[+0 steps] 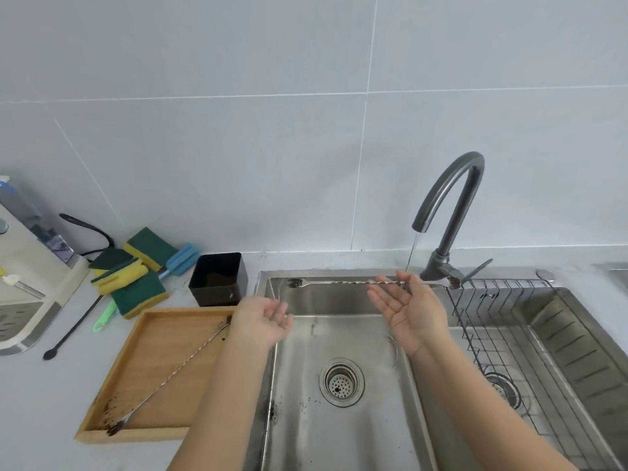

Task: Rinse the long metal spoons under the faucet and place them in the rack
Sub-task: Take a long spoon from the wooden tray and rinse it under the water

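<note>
Rinsing station: sink (339,436), wire rack (509,317), wooden tray (153,351), black tub (219,278).
Right hand (413,316) pinches one long spoon (339,283) under the faucet (448,205) stream; left hand (261,319) relaxed, fingers holding nothing. Tray holds a second soiled spoon (176,368); rack holds none.

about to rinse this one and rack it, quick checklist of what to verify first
1. Water running: a thin stream falls from the faucet - ok.
2. Grip on the long spoon: right hand pinches the twisted shaft at the fingertips - ok.
3. Spoon clean: dark residue on both ends - not ok.
4. Left hand free to help: open, holding nothing - ok.
5. Rack has room: the visible part is bare - ok.
6. More to wash: second spoon lies dirty in the wooden tray - not ok.
</note>
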